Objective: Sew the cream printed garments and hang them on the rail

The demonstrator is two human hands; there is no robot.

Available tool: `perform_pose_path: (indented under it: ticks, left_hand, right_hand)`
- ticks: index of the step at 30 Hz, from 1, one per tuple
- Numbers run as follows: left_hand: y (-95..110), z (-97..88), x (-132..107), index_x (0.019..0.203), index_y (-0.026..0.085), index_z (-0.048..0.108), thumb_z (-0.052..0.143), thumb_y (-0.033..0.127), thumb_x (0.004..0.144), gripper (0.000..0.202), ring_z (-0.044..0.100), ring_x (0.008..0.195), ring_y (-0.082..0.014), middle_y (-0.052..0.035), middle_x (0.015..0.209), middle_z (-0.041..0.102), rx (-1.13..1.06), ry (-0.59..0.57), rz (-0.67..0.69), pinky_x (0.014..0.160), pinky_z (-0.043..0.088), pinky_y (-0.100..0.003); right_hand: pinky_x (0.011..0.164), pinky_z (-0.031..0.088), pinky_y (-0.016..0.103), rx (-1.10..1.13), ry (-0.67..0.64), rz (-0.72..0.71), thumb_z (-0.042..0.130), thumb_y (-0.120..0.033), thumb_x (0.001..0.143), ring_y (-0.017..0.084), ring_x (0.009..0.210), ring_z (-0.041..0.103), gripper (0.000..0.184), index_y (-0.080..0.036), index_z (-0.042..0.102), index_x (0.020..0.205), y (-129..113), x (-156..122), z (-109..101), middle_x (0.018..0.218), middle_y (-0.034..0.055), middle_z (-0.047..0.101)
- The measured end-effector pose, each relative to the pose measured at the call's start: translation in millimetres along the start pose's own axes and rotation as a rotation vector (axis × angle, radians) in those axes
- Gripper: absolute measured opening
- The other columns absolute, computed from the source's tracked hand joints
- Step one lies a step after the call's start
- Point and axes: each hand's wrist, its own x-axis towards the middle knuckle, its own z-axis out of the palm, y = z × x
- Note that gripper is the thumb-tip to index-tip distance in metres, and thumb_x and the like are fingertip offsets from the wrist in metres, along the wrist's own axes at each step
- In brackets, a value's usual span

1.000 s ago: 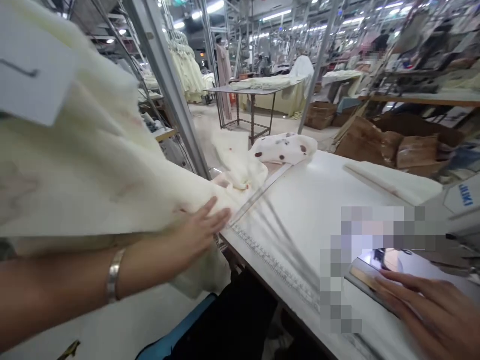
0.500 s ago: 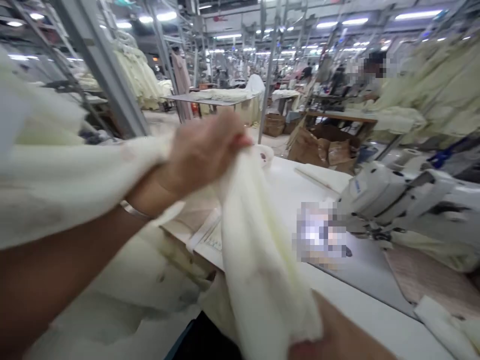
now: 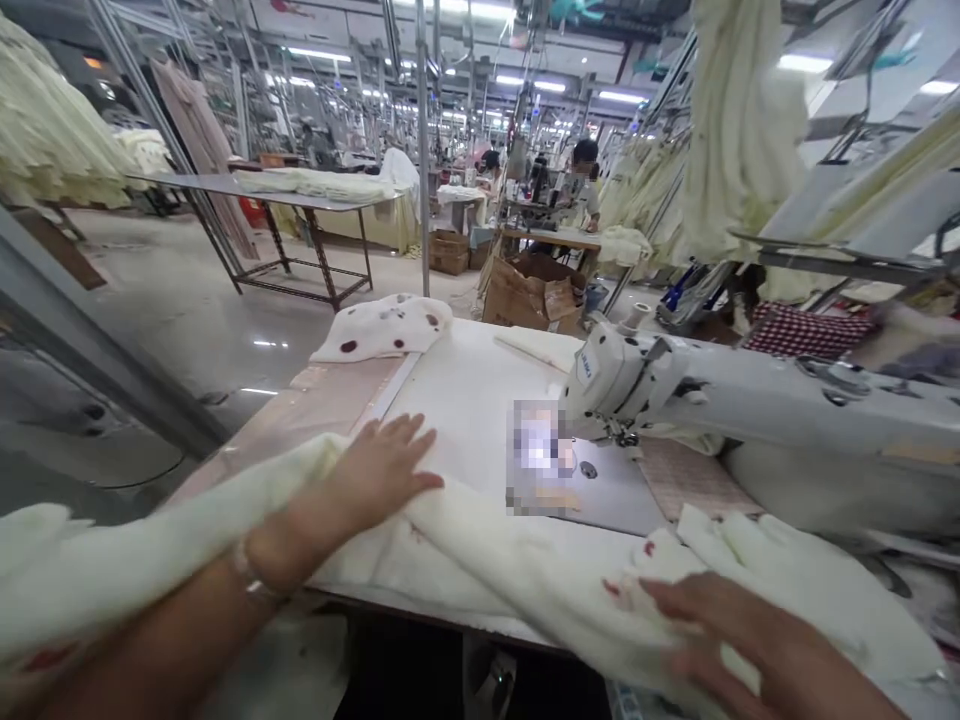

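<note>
Lying along the near edge of the counter (image 3: 480, 380), a long piece of cream fleece fabric (image 3: 487, 560) stretches from the left, where it hangs off past the near left corner, to the right beneath the sewing machine (image 3: 750, 410). Both hands rest on it. The left hand (image 3: 375, 480) lies flat, fingers spread and palm down, pressing the cloth near the left end of the near edge; a bracelet (image 3: 251, 580) circles its wrist. The right hand (image 3: 720, 630) also lies open on top of the fabric near the near right corner, fingers extended toward the left, beside small red marks printed on the cloth; it grips nothing.

Just beyond the fabric, a grey metal plate sits flush in the counter under the head of the sewing machine, whose long white arm runs off toward the right edge. A strip of pinkish material covers the left edge of the counter, with a ruler-like strip running alongside it. At the far left corner lies a folded white cloth with dark red spots (image 3: 386, 328), and a small folded cream piece (image 3: 536, 347) lies by the far edge.

Past the counter stand cardboard boxes (image 3: 532, 290) on the floor, a long metal table (image 3: 285, 200) with stacked cream garments, and hanging cream garments (image 3: 742, 130) on racks. A person sits at a distant workstation, well apart.
</note>
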Motion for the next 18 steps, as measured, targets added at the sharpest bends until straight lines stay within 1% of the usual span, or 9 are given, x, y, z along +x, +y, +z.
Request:
perform_pose_path:
  ticks: [3, 5, 7, 9, 11, 12, 13, 15, 18]
  left_hand:
    - [25.3, 17.1, 0.9, 0.098, 0.016, 0.062, 0.055, 0.027, 0.085, 0.019, 0.054, 0.111, -0.0268, -0.012, 0.126, 0.054, -0.11, -0.055, 0.088, 0.09, 0.043, -0.04]
    - [24.7, 11.6, -2.4, 0.083, 0.017, 0.061, 0.048, 0.017, 0.086, 0.014, 0.062, 0.092, -0.0197, -0.0068, 0.105, 0.065, -0.178, 0.017, 0.091, 0.08, 0.047, -0.032]
    - [18.5, -2.5, -8.9, 0.073, 0.018, 0.055, 0.043, 0.012, 0.085, 0.018, 0.062, 0.076, -0.0152, -0.0022, 0.083, 0.066, -0.294, 0.243, 0.101, 0.069, 0.048, -0.026]
    - [13.9, -17.0, -19.5, 0.068, 0.019, 0.048, 0.044, 0.009, 0.083, 0.018, 0.06, 0.073, -0.0136, 0.0002, 0.074, 0.062, -0.394, 0.608, 0.171, 0.066, 0.047, -0.024]
    - [14.1, -24.0, -34.4, 0.072, 0.019, 0.048, 0.048, 0.006, 0.08, 0.016, 0.057, 0.072, -0.0141, 0.0013, 0.071, 0.059, -0.367, 0.844, 0.256, 0.067, 0.045, -0.025]
    - [15.9, -23.3, -42.9, 0.079, 0.02, 0.051, 0.048, 0.004, 0.079, 0.017, 0.056, 0.071, -0.0148, 0.0014, 0.072, 0.058, -0.322, 0.836, 0.272, 0.067, 0.044, -0.026]
    - [18.5, -20.1, -51.7, 0.087, 0.022, 0.053, 0.046, 0.003, 0.077, 0.022, 0.056, 0.072, -0.0157, 0.001, 0.074, 0.058, -0.277, 0.739, 0.271, 0.067, 0.043, -0.027]
    - [25.0, -8.8, -68.2, 0.107, 0.024, 0.053, 0.049, 0.006, 0.074, 0.038, 0.057, 0.079, -0.0184, -0.0014, 0.088, 0.06, -0.239, 0.381, 0.239, 0.071, 0.044, -0.029]
    - [33.9, 5.9, -83.1, 0.12, 0.026, 0.048, 0.064, 0.023, 0.068, 0.055, 0.054, 0.096, -0.0232, -0.0042, 0.106, 0.056, -0.298, -0.01, 0.143, 0.083, 0.044, -0.034]
  right_hand:
    - [0.061, 0.055, 0.031, -0.151, -0.016, 0.092, 0.061, -0.044, 0.076, 0.021, 0.074, 0.067, 0.026, -0.027, 0.065, 0.096, 21.8, -3.3, 7.4, 0.088, 0.0028, 0.069]
    - [0.052, 0.051, 0.029, -0.179, 0.024, 0.032, 0.058, -0.034, 0.077, 0.019, 0.062, 0.063, 0.013, -0.023, 0.06, 0.071, 28.4, -3.9, 8.2, 0.069, 0.0014, 0.064]
    - [0.055, 0.048, 0.028, -0.207, 0.242, -0.042, 0.052, -0.02, 0.076, 0.018, 0.064, 0.06, 0.018, -0.021, 0.046, 0.058, 27.7, -6.4, 4.8, 0.067, 0.0024, 0.059]
    - [0.066, 0.047, 0.033, -0.265, 0.48, -0.109, 0.049, -0.012, 0.071, 0.021, 0.081, 0.059, 0.014, -0.021, 0.044, 0.062, 22.5, -12.0, -0.6, 0.085, 0.0074, 0.061]
    - [0.072, 0.047, 0.035, -0.288, 0.46, -0.146, 0.052, -0.012, 0.068, 0.024, 0.092, 0.058, 0.011, -0.022, 0.048, 0.067, 16.3, -19.0, -4.7, 0.102, 0.0084, 0.06]
    - [0.071, 0.048, 0.034, -0.265, 0.361, -0.139, 0.057, -0.015, 0.067, 0.024, 0.093, 0.058, 0.011, -0.023, 0.05, 0.069, 13.8, -22.1, -5.6, 0.106, 0.0073, 0.059]
    - [0.069, 0.05, 0.031, -0.223, 0.239, -0.121, 0.061, -0.019, 0.067, 0.022, 0.092, 0.059, 0.012, -0.023, 0.051, 0.071, 12.0, -24.6, -5.8, 0.107, 0.0059, 0.06]
    - [0.066, 0.052, 0.026, -0.13, 0.083, -0.074, 0.066, -0.03, 0.069, 0.019, 0.088, 0.061, 0.014, -0.025, 0.053, 0.072, 11.2, -26.3, -4.5, 0.103, 0.0036, 0.062]
    - [0.066, 0.052, 0.025, -0.095, 0.091, -0.09, 0.062, -0.037, 0.077, 0.017, 0.082, 0.062, 0.015, -0.026, 0.059, 0.087, 15.0, -18.9, 1.3, 0.095, 0.0027, 0.064]
